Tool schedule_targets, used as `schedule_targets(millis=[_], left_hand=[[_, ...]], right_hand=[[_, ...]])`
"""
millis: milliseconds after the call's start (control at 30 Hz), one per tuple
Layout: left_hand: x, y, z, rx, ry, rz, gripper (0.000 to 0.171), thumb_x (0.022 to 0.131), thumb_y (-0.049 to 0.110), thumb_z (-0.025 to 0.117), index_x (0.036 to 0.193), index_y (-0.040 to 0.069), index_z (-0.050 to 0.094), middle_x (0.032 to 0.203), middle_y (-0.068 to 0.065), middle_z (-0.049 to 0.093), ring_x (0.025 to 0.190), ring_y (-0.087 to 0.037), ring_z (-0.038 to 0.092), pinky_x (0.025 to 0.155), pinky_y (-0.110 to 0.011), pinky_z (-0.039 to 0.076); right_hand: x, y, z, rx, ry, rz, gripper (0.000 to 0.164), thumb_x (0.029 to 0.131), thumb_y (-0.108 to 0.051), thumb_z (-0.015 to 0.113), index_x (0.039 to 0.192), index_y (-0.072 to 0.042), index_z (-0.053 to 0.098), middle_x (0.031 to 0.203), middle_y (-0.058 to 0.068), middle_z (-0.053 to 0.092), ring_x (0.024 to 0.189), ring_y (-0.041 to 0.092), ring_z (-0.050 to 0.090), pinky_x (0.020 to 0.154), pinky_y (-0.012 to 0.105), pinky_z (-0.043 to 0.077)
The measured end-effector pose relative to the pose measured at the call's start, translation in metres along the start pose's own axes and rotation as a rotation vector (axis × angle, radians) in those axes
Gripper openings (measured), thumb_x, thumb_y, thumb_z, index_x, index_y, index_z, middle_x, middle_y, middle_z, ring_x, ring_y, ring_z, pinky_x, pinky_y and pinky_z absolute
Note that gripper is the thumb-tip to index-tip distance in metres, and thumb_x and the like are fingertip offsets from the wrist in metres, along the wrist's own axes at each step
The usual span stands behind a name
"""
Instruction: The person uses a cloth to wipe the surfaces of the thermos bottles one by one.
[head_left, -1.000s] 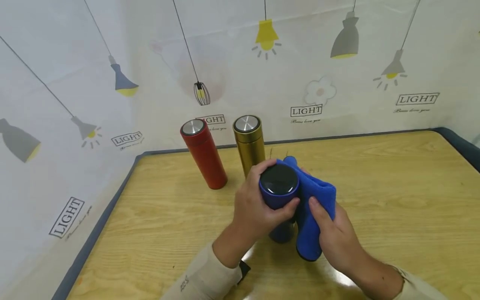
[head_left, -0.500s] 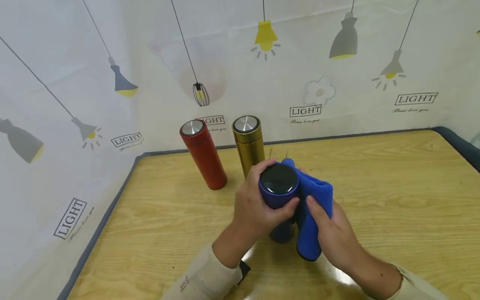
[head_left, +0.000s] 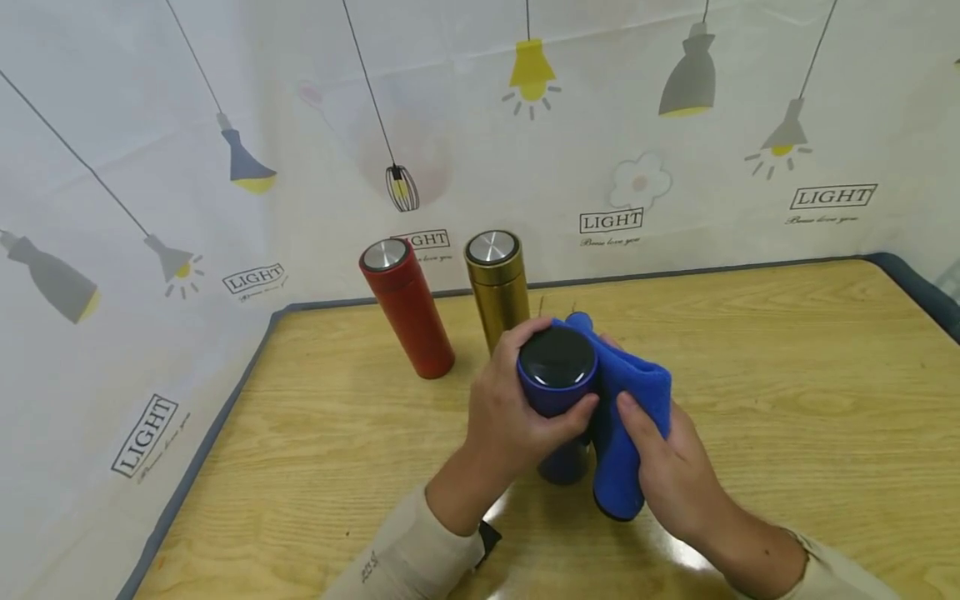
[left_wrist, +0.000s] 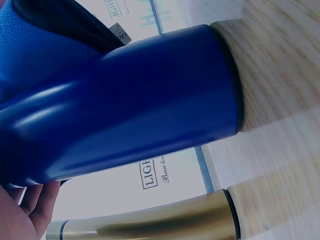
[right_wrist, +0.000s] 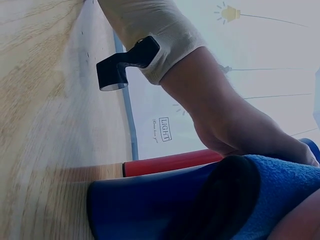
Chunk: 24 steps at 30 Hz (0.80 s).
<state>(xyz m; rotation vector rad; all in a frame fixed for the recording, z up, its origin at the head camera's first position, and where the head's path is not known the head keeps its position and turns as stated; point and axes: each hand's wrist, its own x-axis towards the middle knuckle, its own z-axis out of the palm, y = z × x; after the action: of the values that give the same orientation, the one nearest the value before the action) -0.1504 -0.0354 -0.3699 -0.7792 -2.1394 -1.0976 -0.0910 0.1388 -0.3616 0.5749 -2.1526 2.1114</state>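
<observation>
A blue thermos (head_left: pixel 557 367) with a glossy black top stands on the table, gripped near its top by my left hand (head_left: pixel 513 412), thumb in front and fingers round the back. My right hand (head_left: pixel 675 471) holds a folded blue cloth (head_left: pixel 633 392) with dark edging, thumb on the near face, against the thermos's right side. The left wrist view shows the thermos body (left_wrist: pixel 150 100) down to its dark base, the cloth (left_wrist: pixel 40 45) lying along it. In the right wrist view the cloth (right_wrist: pixel 280 185) covers part of the thermos (right_wrist: pixel 135 205).
Behind my left hand stands a gold thermos (head_left: pixel 498 292) with a silver lid. Further left is a red thermos (head_left: pixel 411 312), also silver-topped. The wood-grain table (head_left: pixel 810 400) reaches back to a white wall covering (head_left: pixel 480 108) printed with lamps.
The cloth and my right hand shifted slightly left along the thermos, then back right to about where they were. My left hand and the thermoses stay in place.
</observation>
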Motion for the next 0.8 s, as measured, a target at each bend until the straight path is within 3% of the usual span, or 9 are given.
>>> schedule_targets(millis=[467, 800], left_hand=[[-0.0006, -0.0016, 0.0001, 0.001, -0.006, 0.002, 0.078, 0.081, 0.050, 0.076, 0.140, 0.011, 0.042, 0.127, -0.009, 0.064, 0.105, -0.020, 0.069, 0.088, -0.034, 0.058], [-0.0014, -0.0010, -0.0003, -0.003, -0.005, -0.001, 0.078, 0.082, 0.051, 0.074, 0.140, 0.009, 0.043, 0.124, -0.010, 0.065, 0.103, -0.021, 0.069, 0.086, -0.034, 0.059]], right_hand=[[0.0009, 0.0018, 0.0003, -0.019, -0.012, -0.014, 0.048, 0.111, -0.019, 0.026, 0.158, -0.023, 0.027, 0.164, 0.001, 0.031, 0.148, 0.009, 0.033, 0.107, 0.012, 0.037], [0.0004, 0.0079, 0.0024, 0.008, -0.009, 0.017, 0.047, 0.111, -0.021, 0.028, 0.158, -0.015, 0.027, 0.163, 0.005, 0.031, 0.148, 0.012, 0.033, 0.108, 0.012, 0.036]])
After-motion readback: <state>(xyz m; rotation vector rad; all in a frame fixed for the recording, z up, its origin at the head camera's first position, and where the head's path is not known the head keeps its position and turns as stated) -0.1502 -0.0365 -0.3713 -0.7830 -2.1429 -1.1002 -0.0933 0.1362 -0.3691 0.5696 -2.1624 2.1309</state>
